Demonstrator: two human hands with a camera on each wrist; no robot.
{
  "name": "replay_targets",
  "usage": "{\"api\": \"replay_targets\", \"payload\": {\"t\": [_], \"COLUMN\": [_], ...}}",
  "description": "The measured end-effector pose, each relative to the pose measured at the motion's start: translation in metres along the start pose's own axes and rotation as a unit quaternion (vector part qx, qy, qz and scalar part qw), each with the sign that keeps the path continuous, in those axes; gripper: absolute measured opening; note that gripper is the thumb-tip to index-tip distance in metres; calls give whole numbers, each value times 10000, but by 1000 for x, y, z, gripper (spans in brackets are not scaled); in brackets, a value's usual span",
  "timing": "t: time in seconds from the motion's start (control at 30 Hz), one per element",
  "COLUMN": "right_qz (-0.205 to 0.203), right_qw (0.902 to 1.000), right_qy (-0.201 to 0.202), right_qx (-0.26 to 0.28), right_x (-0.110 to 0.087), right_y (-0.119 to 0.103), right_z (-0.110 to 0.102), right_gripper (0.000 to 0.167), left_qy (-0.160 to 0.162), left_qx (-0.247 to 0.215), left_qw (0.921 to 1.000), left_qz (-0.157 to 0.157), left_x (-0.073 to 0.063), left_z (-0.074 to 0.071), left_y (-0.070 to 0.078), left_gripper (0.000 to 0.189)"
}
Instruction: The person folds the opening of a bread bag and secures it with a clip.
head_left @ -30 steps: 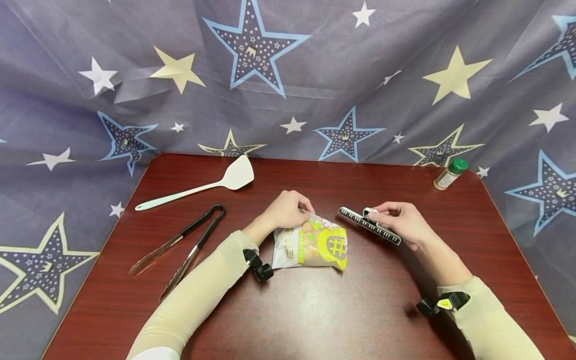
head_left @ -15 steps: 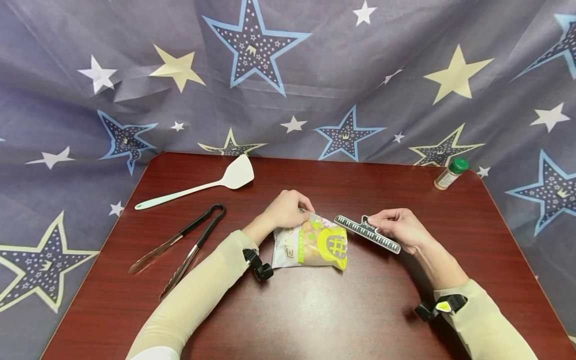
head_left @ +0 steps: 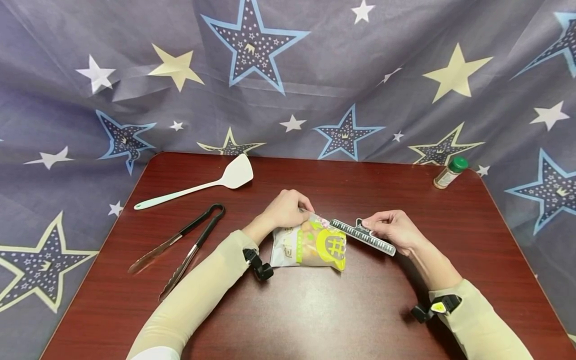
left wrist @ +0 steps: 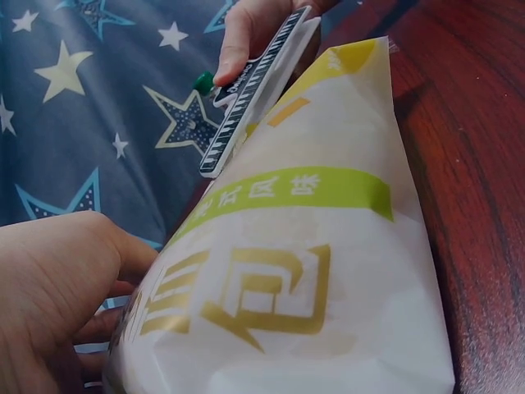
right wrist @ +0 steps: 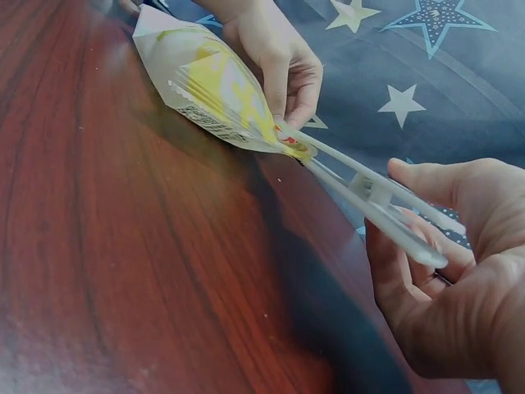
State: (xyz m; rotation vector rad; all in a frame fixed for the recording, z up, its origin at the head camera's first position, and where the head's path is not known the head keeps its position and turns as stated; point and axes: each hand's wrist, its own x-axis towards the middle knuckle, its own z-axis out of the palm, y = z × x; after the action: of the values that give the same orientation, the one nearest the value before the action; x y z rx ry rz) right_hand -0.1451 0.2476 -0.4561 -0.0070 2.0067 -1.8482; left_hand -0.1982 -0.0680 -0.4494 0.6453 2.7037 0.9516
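Right-hand grip [head_left: 399, 231] pinches a long white plastic clip [head_left: 362, 237] with black piano-key markings, at three o'clock of a white-and-yellow printed plastic bag [head_left: 310, 245], while the left-hand grip [head_left: 287, 209] pinches that bag's twelve-o'clock edge near the middle of the dark-red wooden surface [head_left: 310, 310].

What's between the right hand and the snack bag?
The clip in the right hand spans that stretch, its far end at the edge of the snack bag; the head view shows it.

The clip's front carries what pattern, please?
The clip shows black-and-white piano keys, best in the left wrist view.
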Motion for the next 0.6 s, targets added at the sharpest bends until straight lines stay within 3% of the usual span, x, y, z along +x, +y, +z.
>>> {"api": "replay_targets", "payload": {"t": [0.2,0.37,0.6], "right_qz": [-106,-286,-485], "right_qw": [9997,9970,9930], "right_qy": [77,239,411], "right_qx": [-196,-671,-998], "right_x": [0,0,1], "right_y": [3,4,5], "right_z": [2,5,13], "right_gripper": [25,7,32], "left_qy": [76,156,241], "left_qx": [68,97,103], "left_qw": [9999,9997,9996], "left_qz": [-75,-131,-104], "left_x": [-1,-2,-2], "left_z": [1,1,3], "left_y": [0,1,-1], "left_gripper": [14,13,13]}}
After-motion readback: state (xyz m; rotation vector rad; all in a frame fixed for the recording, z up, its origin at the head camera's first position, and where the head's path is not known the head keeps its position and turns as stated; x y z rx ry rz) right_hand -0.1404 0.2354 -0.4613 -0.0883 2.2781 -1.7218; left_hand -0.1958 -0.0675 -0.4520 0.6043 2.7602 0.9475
